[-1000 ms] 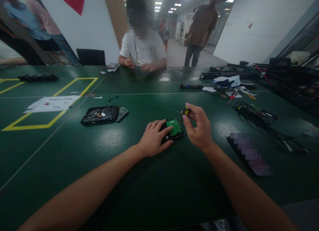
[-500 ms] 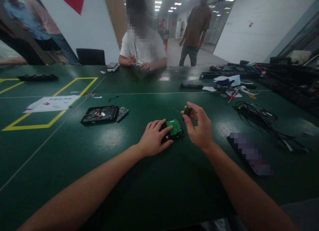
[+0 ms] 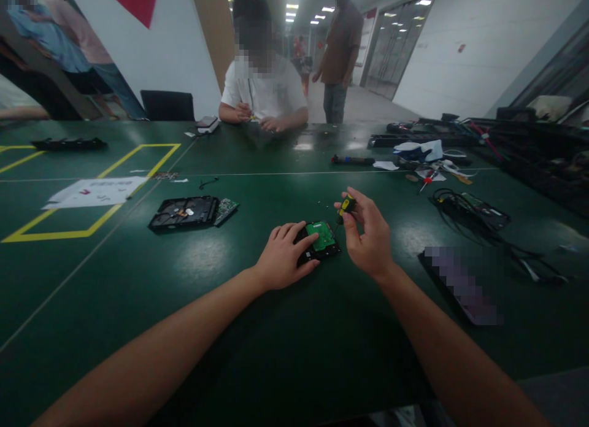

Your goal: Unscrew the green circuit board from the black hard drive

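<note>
Here the left hand (image 3: 286, 255) lies on a small hard drive (image 3: 327, 249) that rests on the green surface (image 3: 285, 353) in front of the person. Its grip closes loosely on the drive's left side, with the fingers laid across the top and the thumb against the near edge. A green circuit board (image 3: 323, 235) faces up on the drive. The right hand (image 3: 369, 240) is just beside the drive on its right. Its grip pinches a yellow-and-black screwdriver (image 3: 345, 207) between thumb and fingertips. The tool is tilted and its tip points down at the drive's far right corner; whether the tip touches cannot be told.

To the left, well apart, lies another opened drive (image 3: 184, 211) with a loose board (image 3: 227, 207) at its right end. Farther left, a sheet of paper (image 3: 96, 191) overlaps a yellow taped outline (image 3: 55, 234). Dark cables (image 3: 478, 213) sprawl on the right, near a red-handled screwdriver (image 3: 427, 180). A black tool (image 3: 353, 160) lies farther back. Across the surface sits a co-worker in a white shirt (image 3: 262, 92), both hands close together at the edge. Another person (image 3: 339, 53) stands in the corridor behind.
</note>
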The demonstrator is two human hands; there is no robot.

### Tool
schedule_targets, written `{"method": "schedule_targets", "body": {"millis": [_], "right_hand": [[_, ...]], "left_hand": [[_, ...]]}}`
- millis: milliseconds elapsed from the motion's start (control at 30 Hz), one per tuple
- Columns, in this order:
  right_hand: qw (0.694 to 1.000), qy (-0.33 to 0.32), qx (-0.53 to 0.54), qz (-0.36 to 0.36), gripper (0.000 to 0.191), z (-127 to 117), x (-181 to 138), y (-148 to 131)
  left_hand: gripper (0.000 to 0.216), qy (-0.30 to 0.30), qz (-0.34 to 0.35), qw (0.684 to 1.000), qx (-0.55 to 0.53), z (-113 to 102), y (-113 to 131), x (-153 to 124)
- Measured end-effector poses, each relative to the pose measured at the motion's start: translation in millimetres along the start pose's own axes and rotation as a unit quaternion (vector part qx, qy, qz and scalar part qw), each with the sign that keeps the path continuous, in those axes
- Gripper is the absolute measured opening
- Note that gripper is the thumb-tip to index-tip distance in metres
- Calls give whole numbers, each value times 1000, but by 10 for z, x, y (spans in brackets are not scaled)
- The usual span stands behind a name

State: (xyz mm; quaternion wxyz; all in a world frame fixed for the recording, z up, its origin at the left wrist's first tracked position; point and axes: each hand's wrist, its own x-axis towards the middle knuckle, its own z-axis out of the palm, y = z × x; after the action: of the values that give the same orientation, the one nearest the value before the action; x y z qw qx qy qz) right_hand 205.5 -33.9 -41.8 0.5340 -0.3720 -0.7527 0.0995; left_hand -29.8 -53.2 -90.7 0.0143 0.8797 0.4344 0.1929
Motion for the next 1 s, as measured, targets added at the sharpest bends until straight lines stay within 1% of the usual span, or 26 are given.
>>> {"method": "schedule_targets", "body": {"millis": [100, 267, 467, 567, 767, 933, 1000], "right_hand": [[1000, -3, 4, -4, 57, 3, -1, -5], [999, 12, -43, -28, 57, -18, 13, -29], [999, -27, 3, 21, 66, -10, -17, -11], [999, -38, 15, 24, 66, -6, -24, -7], [999, -7, -33, -9, 60, -18, -12, 0], [998, 39, -56, 7, 54, -10, -10, 15], [998, 40, -50, 11, 53, -6, -11, 13]], "left_hand": [[63, -2, 1, 1000, 3, 0, 3, 2], [63, 0, 1, 1000, 6, 11, 3, -1], [63, -3, 0, 1000, 6, 1, -1, -2], [63, -6, -1, 1000, 5, -5, 2, -3], [63, -7, -2, 1000, -3, -10, 1, -4], [64, 0, -1, 1000, -7, 0, -8, -3], [64, 1, -2, 1000, -7, 7, -12, -4]]}}
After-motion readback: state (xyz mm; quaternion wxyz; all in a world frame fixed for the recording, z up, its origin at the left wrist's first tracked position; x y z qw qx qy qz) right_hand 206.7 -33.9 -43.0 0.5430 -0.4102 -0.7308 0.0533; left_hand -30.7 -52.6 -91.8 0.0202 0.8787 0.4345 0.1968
